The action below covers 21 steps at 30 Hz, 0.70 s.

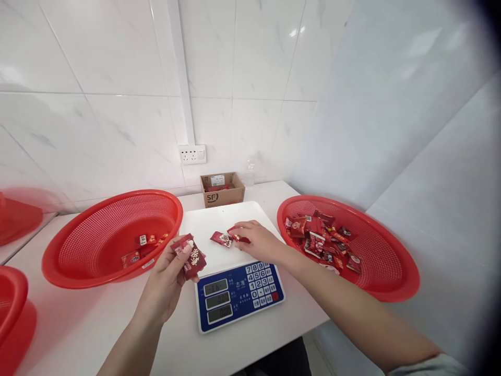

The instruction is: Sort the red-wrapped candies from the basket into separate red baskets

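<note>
My left hand [172,266] is closed around a few dark red candy packets [192,257], thumb on top, left of the scale's blue panel. Over the white weighing plate [203,220], my right hand [256,240] pinches a small red packet [239,236] between its fingertips. Just left of those fingertips, another red and white packet [222,238] lies on the plate. The scale's blue panel [238,295] has number keys and three small displays. Part of the packets in each hand is hidden by fingers.
A red basket [385,261] with many packets stands right. Another red basket [70,256] on the left holds several. At the back are a cardboard box [224,197] with red packets and a clear bottle [250,172]. More red baskets [11,297] show at the left edge.
</note>
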Each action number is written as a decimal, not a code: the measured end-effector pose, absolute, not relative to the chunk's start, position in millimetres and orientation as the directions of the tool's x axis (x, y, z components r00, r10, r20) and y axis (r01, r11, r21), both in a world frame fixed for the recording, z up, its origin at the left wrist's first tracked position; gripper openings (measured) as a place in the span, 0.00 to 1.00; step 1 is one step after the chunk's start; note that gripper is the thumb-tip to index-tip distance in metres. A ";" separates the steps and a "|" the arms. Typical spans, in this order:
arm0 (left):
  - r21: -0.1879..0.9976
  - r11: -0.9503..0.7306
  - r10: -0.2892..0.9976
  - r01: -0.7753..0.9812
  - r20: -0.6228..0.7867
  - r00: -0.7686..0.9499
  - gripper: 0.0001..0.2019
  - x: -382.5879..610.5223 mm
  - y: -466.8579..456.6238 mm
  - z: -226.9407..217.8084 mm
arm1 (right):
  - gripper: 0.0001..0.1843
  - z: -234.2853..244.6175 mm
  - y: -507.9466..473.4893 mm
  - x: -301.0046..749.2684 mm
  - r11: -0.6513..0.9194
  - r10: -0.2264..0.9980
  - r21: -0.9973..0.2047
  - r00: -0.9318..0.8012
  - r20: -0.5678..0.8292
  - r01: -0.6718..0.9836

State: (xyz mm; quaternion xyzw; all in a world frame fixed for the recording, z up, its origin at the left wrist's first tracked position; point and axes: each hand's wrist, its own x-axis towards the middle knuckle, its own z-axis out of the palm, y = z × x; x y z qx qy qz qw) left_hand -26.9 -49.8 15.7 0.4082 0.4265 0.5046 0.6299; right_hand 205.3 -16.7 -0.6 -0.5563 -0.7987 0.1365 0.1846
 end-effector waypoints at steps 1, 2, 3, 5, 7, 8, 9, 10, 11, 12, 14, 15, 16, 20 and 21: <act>0.945 0.159 0.984 -0.286 -0.127 0.127 0.24 -26.5 -49.9 15.7 | 0.18 -1.8 -17.7 202.1 0.411 0.912 -0.384 -0.375 0.167 0.827; 0.945 0.161 0.984 -0.285 -0.130 0.125 0.24 -26.3 -50.1 15.9 | 0.18 -3.1 -18.6 198.8 0.457 0.889 -0.355 -0.421 0.178 0.815; 0.945 0.164 0.983 -0.282 -0.134 0.122 0.24 -26.4 -50.4 16.4 | 0.17 -4.2 -19.7 195.6 0.481 0.877 -0.339 -0.447 0.178 0.809; 0.946 0.168 0.983 -0.276 -0.141 0.115 0.24 -27.1 -51.1 17.6 | 0.17 -5.4 -22.1 189.6 0.497 0.867 -0.321 -0.469 0.165 0.806; 0.948 0.168 0.983 -0.272 -0.143 0.112 0.24 -28.3 -51.6 18.6 | 0.18 -4.8 -24.5 184.8 0.498 0.867 -0.304 -0.474 0.155 0.812; 0.948 0.167 0.984 -0.270 -0.142 0.110 0.24 -29.0 -51.7 18.8 | 0.17 -4.1 -25.5 182.8 0.499 0.866 -0.297 -0.477 0.150 0.814; 0.949 0.165 0.984 -0.269 -0.140 0.109 0.24 -29.6 -51.8 18.8 | 0.17 -3.6 -26.3 181.2 0.500 0.865 -0.297 -0.479 0.147 0.813; 0.949 0.164 0.984 -0.268 -0.140 0.106 0.24 -30.3 -51.8 18.6 | 0.17 -3.3 -26.7 179.8 0.501 0.865 -0.301 -0.480 0.147 0.811; 0.950 0.162 0.985 -0.268 -0.139 0.103 0.24 -30.7 -51.8 18.3 | 0.17 -3.5 -26.8 178.5 0.502 0.864 -0.307 -0.479 0.151 0.809; 0.950 0.161 0.985 -0.268 -0.138 0.102 0.24 -31.0 -51.7 18.1 | 0.17 -4.1 -26.6 177.5 0.504 0.864 -0.311 -0.479 0.158 0.806; 0.949 0.162 0.985 -0.269 -0.139 0.103 0.24 -30.8 -51.6 17.8 | 0.18 -5.8 -25.9 176.2 0.512 0.859 -0.308 -0.480 0.179 0.802; 0.949 0.165 0.984 -0.269 -0.142 0.105 0.25 -30.5 -51.5 18.0 | 0.18 -6.3 -25.5 176.6 0.522 0.853 -0.302 -0.485 0.191 0.798; 0.948 0.168 0.984 -0.269 -0.144 0.107 0.25 -30.1 -51.4 18.3 | 0.18 -6.1 -25.2 178.2 0.532 0.847 -0.297 -0.491 0.206 0.793; 0.943 0.180 0.982 -0.278 -0.158 0.100 0.24 -32.9 -52.7 19.8 | 0.18 2.7 -23.7 209.3 0.484 0.869 -0.291 -0.413 0.272 0.826; 0.940 0.187 0.981 -0.284 -0.166 0.098 0.24 -35.2 -53.5 19.9 | 0.18 6.1 -23.1 225.2 0.430 0.893 -0.295 -0.353 0.278 0.853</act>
